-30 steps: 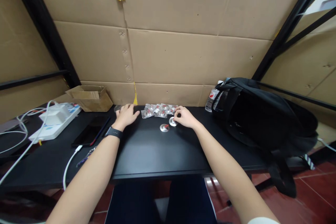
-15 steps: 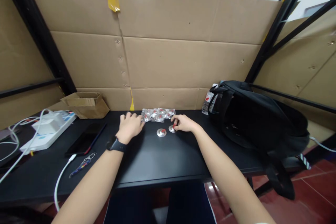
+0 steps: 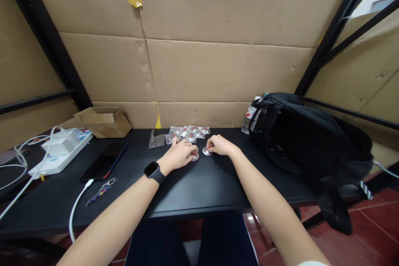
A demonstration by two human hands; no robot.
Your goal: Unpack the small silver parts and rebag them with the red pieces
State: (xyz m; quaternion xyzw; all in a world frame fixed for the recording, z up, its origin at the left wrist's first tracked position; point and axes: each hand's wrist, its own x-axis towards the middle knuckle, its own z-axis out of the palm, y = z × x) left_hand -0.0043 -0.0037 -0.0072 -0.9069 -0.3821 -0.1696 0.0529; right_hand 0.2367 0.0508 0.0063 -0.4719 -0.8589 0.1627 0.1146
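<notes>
Two small silver domed discs with red loops, which look like finger cymbals, lie flat on the black table. My left hand (image 3: 180,153), with a smartwatch on the wrist, reaches over the left finger cymbal (image 3: 196,157) and pinches around its red loop. The right finger cymbal (image 3: 205,151) has its red loop between the closed fingertips of my right hand (image 3: 220,145). Just beyond my hands is a pile of finger cymbals in clear plastic bags (image 3: 190,133). A flat clear plastic bag (image 3: 156,139) rests left of that pile.
A cardboard wall (image 3: 199,75) closes off the back. At left are an open cardboard box (image 3: 114,124), a white power strip (image 3: 59,160), a phone (image 3: 101,162), a pen (image 3: 115,162) and a keychain (image 3: 101,193). A water bottle (image 3: 247,120) and black backpack (image 3: 311,141) stand at right.
My left hand has moved right, from beside the clear bag to the left finger cymbal, uncovering the flat bag. My right hand stays at the right finger cymbal. The view has tilted slightly downward.
</notes>
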